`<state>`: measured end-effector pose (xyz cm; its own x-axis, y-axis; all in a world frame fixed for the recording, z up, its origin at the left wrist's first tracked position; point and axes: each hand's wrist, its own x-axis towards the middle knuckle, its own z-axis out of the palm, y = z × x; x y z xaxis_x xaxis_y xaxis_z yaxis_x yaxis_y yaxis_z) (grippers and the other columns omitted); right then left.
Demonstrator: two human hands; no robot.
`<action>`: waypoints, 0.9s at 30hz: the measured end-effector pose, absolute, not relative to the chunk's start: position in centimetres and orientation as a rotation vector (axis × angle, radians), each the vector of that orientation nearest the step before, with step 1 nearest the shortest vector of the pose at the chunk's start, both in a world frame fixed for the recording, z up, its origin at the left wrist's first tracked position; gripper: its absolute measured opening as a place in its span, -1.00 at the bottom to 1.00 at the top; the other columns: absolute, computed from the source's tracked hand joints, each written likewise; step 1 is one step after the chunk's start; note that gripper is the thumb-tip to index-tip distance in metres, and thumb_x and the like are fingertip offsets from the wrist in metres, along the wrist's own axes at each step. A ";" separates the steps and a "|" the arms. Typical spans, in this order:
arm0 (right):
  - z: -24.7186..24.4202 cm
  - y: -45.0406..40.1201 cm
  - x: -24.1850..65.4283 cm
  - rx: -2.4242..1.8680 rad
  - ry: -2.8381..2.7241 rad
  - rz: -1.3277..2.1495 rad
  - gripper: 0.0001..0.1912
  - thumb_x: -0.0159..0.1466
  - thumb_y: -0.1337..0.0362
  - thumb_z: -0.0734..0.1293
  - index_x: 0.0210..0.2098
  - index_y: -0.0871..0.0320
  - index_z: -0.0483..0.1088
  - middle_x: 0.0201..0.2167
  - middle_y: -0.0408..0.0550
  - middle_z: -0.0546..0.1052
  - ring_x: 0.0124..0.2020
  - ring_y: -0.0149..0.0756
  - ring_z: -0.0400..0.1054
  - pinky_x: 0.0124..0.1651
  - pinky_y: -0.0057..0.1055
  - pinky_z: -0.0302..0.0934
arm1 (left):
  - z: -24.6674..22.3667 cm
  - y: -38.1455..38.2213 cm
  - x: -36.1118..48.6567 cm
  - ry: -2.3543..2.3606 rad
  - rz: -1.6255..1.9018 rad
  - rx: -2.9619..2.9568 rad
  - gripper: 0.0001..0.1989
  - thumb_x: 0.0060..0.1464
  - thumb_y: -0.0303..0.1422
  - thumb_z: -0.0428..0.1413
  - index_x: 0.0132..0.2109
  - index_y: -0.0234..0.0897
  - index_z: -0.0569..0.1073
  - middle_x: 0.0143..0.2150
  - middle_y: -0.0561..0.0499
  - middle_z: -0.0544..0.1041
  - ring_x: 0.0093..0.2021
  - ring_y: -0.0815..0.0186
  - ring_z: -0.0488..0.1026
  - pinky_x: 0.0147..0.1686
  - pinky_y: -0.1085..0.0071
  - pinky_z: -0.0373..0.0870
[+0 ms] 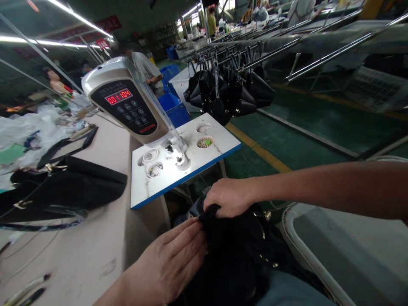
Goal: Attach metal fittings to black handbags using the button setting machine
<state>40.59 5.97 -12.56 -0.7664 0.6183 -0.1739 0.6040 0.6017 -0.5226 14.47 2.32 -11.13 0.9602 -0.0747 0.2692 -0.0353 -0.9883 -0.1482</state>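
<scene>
Black bag [229, 260] in both hands [181, 257] [228, 197], gold pieces [200, 143] in round recess [205, 148]

Bench [105, 242] left, machine [130, 102] ahead

Lap bag [229, 267] in front, left hand [178, 259] and right hand [226, 196] on it. Machine over a board [196, 158], just right of the bench. On the bench: bench bag [76, 185], plastic wrap [19, 127] behind it. Tubs [175, 112] behind the machine. Beyond the board, to the right: hanging bags [248, 91] on a rack [270, 54].
</scene>
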 end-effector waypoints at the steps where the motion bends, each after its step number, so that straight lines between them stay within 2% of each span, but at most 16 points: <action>1: -13.4 6.6 40.8 -1.002 -2.730 1.108 -0.75 0.26 0.29 0.43 -0.07 0.18 0.61 -0.17 -0.07 0.66 -0.15 -0.22 0.50 -0.14 -0.39 0.25 | -10.9 2.1 14.7 0.085 -0.420 -2.993 -0.70 0.35 -0.56 -0.06 -0.03 -0.45 0.58 -0.01 -0.14 0.67 0.17 0.11 0.54 0.38 0.11 0.38; 4: -16.0 9.3 40.7 -0.697 -2.568 1.806 -0.61 0.19 0.07 0.53 -0.06 0.15 0.62 -0.24 -0.18 0.67 -0.18 -0.26 0.52 -0.08 -0.43 0.30 | -9.8 1.2 15.2 -0.043 -0.434 -3.095 -0.74 0.36 -0.53 0.00 0.08 -0.43 0.53 0.05 -0.12 0.66 0.23 0.14 0.50 0.37 0.14 0.39; 7: -18.2 11.2 39.2 -0.408 -2.368 2.288 -0.54 0.10 0.00 0.58 -0.11 0.15 0.64 -0.24 -0.18 0.68 -0.16 -0.23 0.54 -0.02 -0.40 0.36 | -8.8 0.2 15.5 -0.215 -0.462 -3.228 -0.79 0.34 -0.45 0.10 0.08 -0.38 0.50 0.02 -0.09 0.66 0.26 0.23 0.48 0.39 0.26 0.35; 10: -20.4 10.9 37.0 -0.290 -2.199 2.459 -0.52 0.04 0.00 0.62 -0.16 0.17 0.63 -0.27 -0.18 0.68 -0.19 -0.24 0.54 -0.03 -0.40 0.39 | -8.7 -0.7 15.6 -0.336 -0.456 -3.353 -0.85 0.33 -0.39 0.13 0.00 -0.33 0.47 -0.02 -0.09 0.66 0.25 0.27 0.49 0.39 0.37 0.33; 13: -21.8 9.8 35.5 -0.265 -2.141 2.501 -0.56 0.03 0.03 0.63 -0.22 0.17 0.63 -0.35 -0.24 0.66 -0.27 -0.34 0.51 -0.06 -0.46 0.37 | -9.6 -1.1 15.3 -0.413 -0.414 -3.502 -0.82 0.30 -0.39 0.17 0.02 -0.28 0.43 0.08 -0.12 0.62 0.30 0.23 0.44 0.37 0.33 0.36; 15: -21.6 9.3 35.3 -0.308 -2.142 2.463 -0.59 0.04 0.05 0.62 -0.22 0.17 0.64 -0.36 -0.28 0.65 -0.27 -0.37 0.50 -0.05 -0.49 0.34 | -10.4 -1.0 15.0 -0.510 -0.455 -3.591 -0.80 0.28 -0.39 0.19 0.02 -0.26 0.41 0.03 -0.11 0.63 0.21 0.23 0.51 0.30 0.30 0.45; 18: -19.5 8.5 35.9 -0.496 -2.277 2.101 -0.60 0.13 0.05 0.57 -0.12 0.14 0.63 -0.29 -0.25 0.66 -0.18 -0.32 0.51 -0.03 -0.47 0.32 | -11.5 -0.4 14.7 -0.707 -0.604 -3.567 -0.86 0.27 -0.39 0.20 -0.05 -0.24 0.43 -0.16 -0.02 0.63 -0.04 0.28 0.60 0.23 0.25 0.49; 20: -17.8 7.7 36.4 -0.633 -2.424 1.510 -0.55 0.17 0.11 0.55 0.01 0.13 0.59 -0.12 -0.14 0.66 -0.05 -0.21 0.50 0.04 -0.36 0.30 | -11.9 0.1 14.7 -0.845 -0.707 -3.434 -0.91 0.27 -0.37 0.21 -0.12 -0.23 0.44 -0.26 0.04 0.61 -0.17 0.32 0.60 0.12 0.29 0.54; 22: -16.4 6.4 37.0 -0.627 -2.473 0.845 -0.52 0.25 0.23 0.49 0.15 0.15 0.50 0.08 0.01 0.59 0.11 -0.09 0.43 0.17 -0.21 0.25 | -11.9 0.3 15.0 -0.993 -0.821 -3.255 -0.90 0.26 -0.34 0.22 -0.18 -0.23 0.45 -0.32 0.07 0.59 -0.27 0.35 0.59 -0.10 0.41 0.57; 24: -15.6 5.1 37.5 -0.529 -2.431 0.410 -0.55 0.36 0.35 0.36 0.23 0.22 0.41 0.19 0.11 0.53 0.21 -0.09 0.37 0.26 -0.13 0.19 | -11.6 0.1 15.5 -1.073 -0.948 -3.102 -0.89 0.25 -0.33 0.23 -0.20 -0.24 0.45 -0.32 0.06 0.59 -0.31 0.37 0.58 -0.27 0.49 0.53; 27: -15.3 4.1 38.6 -0.448 -2.376 0.219 -0.61 0.49 0.32 0.21 0.25 0.25 0.37 0.17 0.13 0.55 0.21 -0.17 0.40 0.28 -0.14 0.20 | -11.0 -0.8 16.4 -1.024 -1.097 -3.037 -0.89 0.23 -0.38 0.25 -0.17 -0.26 0.47 -0.29 0.04 0.60 -0.22 0.34 0.60 -0.20 0.47 0.54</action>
<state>38.57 4.07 -15.29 -0.6958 0.3763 0.6117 0.2580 0.9259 -0.2761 16.39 -0.78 -10.98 0.6133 0.6129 0.4982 0.4549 -0.7897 0.4116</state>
